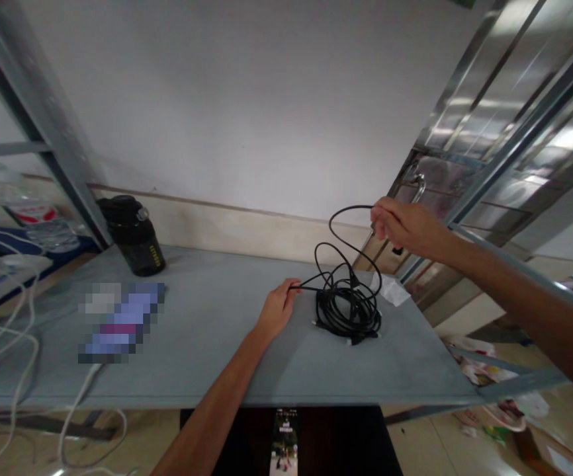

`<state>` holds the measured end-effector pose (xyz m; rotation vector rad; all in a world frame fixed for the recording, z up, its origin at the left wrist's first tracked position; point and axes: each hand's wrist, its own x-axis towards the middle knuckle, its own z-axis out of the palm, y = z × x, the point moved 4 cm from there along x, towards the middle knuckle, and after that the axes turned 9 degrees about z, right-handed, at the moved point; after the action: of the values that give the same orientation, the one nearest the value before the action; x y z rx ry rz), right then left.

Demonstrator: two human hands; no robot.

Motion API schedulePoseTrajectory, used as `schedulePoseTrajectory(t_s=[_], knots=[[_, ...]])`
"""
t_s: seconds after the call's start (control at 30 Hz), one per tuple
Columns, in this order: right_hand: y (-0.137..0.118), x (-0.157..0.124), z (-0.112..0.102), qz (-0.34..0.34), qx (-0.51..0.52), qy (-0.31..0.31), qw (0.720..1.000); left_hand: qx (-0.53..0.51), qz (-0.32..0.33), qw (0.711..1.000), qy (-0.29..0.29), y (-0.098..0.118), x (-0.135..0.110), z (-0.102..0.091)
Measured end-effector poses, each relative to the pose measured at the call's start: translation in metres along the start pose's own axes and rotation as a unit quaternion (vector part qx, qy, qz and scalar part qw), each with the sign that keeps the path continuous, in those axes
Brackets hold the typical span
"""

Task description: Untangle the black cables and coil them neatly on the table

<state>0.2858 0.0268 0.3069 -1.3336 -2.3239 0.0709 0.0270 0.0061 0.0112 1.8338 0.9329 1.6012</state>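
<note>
A tangled coil of thin black cables point(349, 317) lies on the grey tabletop point(217, 330), with small connectors poking out around its lower edge. My left hand point(277, 309) pinches a strand just left of the coil, low over the table. Raised above and to the right, my right hand point(398, 225) has its fingers closed on another length of the cable, which loops from them down into the pile. A dark connector end hangs under my right hand. Beside the coil, on its right, is a crumpled white tissue point(393, 289).
A black bottle point(135, 238) stands at the back left, near a pixelated phone-like object point(125, 320) with a white cord point(81, 396). Further left is a clear water bottle point(38, 211). Metal frame posts rise at both sides, and a wall point(247, 119) closes the back.
</note>
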Motion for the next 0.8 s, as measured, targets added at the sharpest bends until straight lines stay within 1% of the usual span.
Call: schedulePoseTrajectory(t_s=[0.1, 0.17, 0.27, 0.33, 0.4, 0.47, 0.57, 0.63, 0.7, 0.73, 0.8], knots=[[-0.002, 0.004, -0.028, -0.004, -0.018, 0.083, 0.996, -0.022, -0.039, 0.997, 0.067, -0.006, 0.002, -0.009], [-0.003, 0.004, -0.039, -0.003, -0.025, 0.118, 0.993, -0.036, -0.063, 0.991, 0.114, -0.012, 0.003, -0.016], [-0.001, 0.001, -0.044, -0.014, -0.083, 0.139, 0.987, -0.059, -0.096, 0.978, 0.174, -0.021, 0.003, -0.024], [0.006, -0.004, -0.038, -0.014, -0.148, 0.130, 0.980, -0.074, -0.112, 0.969, 0.206, -0.027, 0.003, -0.028], [0.021, -0.012, -0.025, 0.000, -0.203, 0.087, 0.975, -0.085, -0.119, 0.961, 0.234, -0.030, 0.003, -0.032], [0.040, -0.023, -0.004, 0.014, -0.224, 0.008, 0.974, -0.093, -0.116, 0.956, 0.253, -0.030, 0.003, -0.035], [0.067, -0.048, 0.035, 0.045, -0.185, -0.117, 0.975, -0.107, -0.107, 0.951, 0.269, -0.029, 0.004, -0.036], [0.079, -0.068, 0.061, 0.067, -0.130, -0.173, 0.974, -0.119, -0.105, 0.948, 0.277, -0.028, 0.004, -0.037], [0.082, -0.087, 0.086, 0.072, -0.092, -0.199, 0.973, -0.130, -0.105, 0.943, 0.286, -0.028, 0.005, -0.038], [0.080, -0.094, 0.098, 0.069, -0.084, -0.192, 0.975, -0.135, -0.105, 0.942, 0.290, -0.028, 0.005, -0.038], [0.071, -0.102, 0.117, 0.058, -0.083, -0.149, 0.984, -0.141, -0.101, 0.940, 0.295, -0.028, 0.006, -0.040]])
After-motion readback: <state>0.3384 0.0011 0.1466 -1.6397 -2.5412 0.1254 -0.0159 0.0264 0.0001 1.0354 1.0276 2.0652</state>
